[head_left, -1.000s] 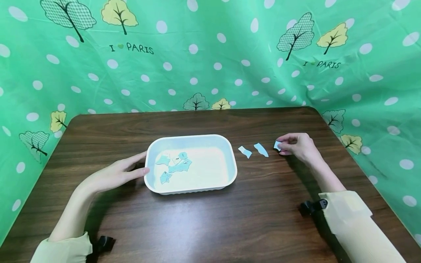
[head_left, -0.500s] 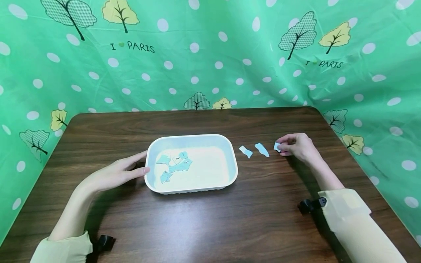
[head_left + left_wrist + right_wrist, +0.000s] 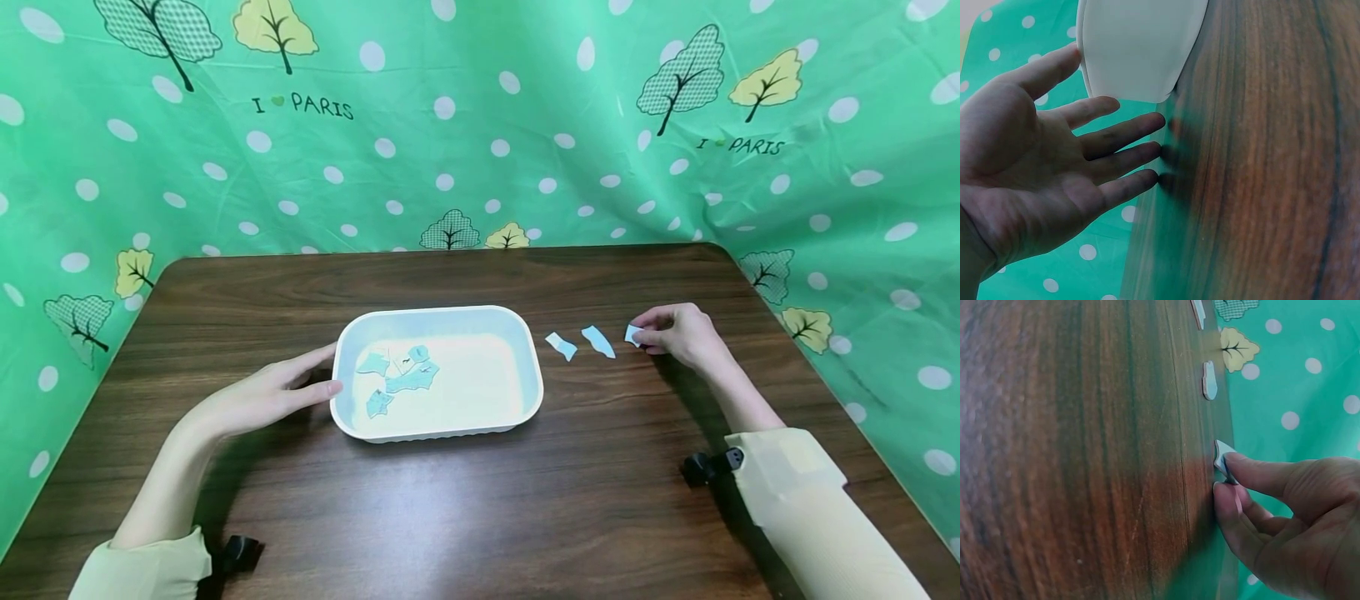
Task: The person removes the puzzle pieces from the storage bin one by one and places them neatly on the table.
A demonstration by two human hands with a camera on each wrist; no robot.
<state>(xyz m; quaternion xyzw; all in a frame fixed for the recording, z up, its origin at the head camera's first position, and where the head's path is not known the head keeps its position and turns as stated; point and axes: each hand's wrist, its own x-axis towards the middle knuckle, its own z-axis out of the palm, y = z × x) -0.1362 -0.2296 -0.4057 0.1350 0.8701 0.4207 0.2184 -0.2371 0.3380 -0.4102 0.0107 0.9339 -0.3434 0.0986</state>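
Note:
In the head view my left hand [image 3: 258, 400] touches the left end of a white plastic tray [image 3: 450, 435]. Its thumb and forefinger meet the rim, and the left wrist view shows the other fingers [image 3: 1125, 137] stretched out below the tray. Inside the tray's left half lie several jagged light-blue puzzle pieces [image 3: 412, 378]. My right hand [image 3: 678, 333] pinches another light-blue puzzle piece [image 3: 1221, 454] between thumb and fingers, low at the tabletop. Part of that piece is hidden by the fingertips. To its left two loose pieces, a long one [image 3: 597, 342] and a smaller one [image 3: 561, 346], lie flat.
Everything stands on a dark wood-grain table [image 3: 450, 517] with rounded far corners. Behind it hangs a green dotted cloth [image 3: 465, 125] printed with trees. Dark wrist devices, one on the left [image 3: 240, 554] and one on the right [image 3: 701, 469], sit at the sleeve cuffs.

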